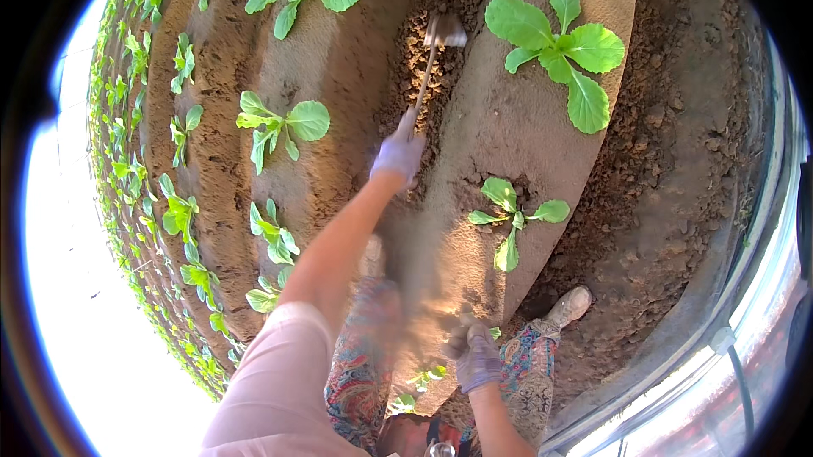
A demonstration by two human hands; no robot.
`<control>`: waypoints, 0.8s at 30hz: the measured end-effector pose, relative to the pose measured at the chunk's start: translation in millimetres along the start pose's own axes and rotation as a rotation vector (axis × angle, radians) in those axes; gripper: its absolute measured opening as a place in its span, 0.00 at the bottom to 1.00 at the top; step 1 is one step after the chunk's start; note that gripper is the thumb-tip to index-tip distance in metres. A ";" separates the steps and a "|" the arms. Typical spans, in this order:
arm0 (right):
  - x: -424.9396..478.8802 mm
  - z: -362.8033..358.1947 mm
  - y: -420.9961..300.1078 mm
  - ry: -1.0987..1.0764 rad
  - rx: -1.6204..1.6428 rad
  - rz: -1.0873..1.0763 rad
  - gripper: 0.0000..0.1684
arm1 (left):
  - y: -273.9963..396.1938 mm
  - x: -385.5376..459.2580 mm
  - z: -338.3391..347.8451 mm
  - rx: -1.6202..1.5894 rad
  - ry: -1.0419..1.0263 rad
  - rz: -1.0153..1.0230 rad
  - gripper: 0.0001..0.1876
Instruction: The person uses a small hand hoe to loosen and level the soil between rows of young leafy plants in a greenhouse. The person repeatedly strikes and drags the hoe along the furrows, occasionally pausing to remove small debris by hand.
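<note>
My left hand, in a thin purplish glove, grips the handle of a small hand hoe. The hoe's blurred metal blade is over loose soil in the furrow between two raised beds. Lower down, my right hand, gloved too, is held with curled fingers above the near bed, in front of my patterned trousers. A small blurred brown thing shows at its thumb; what it is cannot be told. A leafy seedling grows above the right hand, and a larger leafy plant stands farther up the same bed.
Raised soil beds with rows of leafy seedlings run along the left. On the right lie a cloddy soil strip and a curved clear plastic sheet edge. My right shoe stands in the soil beside the near bed.
</note>
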State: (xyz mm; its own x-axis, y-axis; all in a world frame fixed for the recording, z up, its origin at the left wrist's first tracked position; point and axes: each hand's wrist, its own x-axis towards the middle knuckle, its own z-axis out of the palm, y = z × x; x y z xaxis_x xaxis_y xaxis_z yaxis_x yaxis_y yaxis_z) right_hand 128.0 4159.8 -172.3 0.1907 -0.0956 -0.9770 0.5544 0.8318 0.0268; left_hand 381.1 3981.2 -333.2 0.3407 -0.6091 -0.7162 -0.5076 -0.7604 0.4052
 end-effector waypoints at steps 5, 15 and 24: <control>1.3 -12.2 3.1 -0.025 0.110 0.065 0.12 | -91.3 -146.8 12.6 0.203 -0.220 -0.268 0.27; -4.5 -5.7 -1.7 -0.032 0.044 0.043 0.14 | 22.4 -65.6 -24.2 -0.292 -0.084 -0.348 0.27; -4.5 -11.3 8.1 -0.066 0.091 0.091 0.13 | -180.8 -239.1 -9.2 0.386 -0.234 -0.281 0.29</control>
State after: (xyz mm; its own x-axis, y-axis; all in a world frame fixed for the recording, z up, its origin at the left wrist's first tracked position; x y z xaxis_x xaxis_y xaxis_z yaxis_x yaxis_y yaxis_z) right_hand 122.4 4173.2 -170.0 0.2950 -0.0606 -0.9536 0.6031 0.7859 0.1366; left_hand 398.6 4262.2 -230.0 0.3425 -0.2937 -0.8925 -0.6914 -0.7220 -0.0278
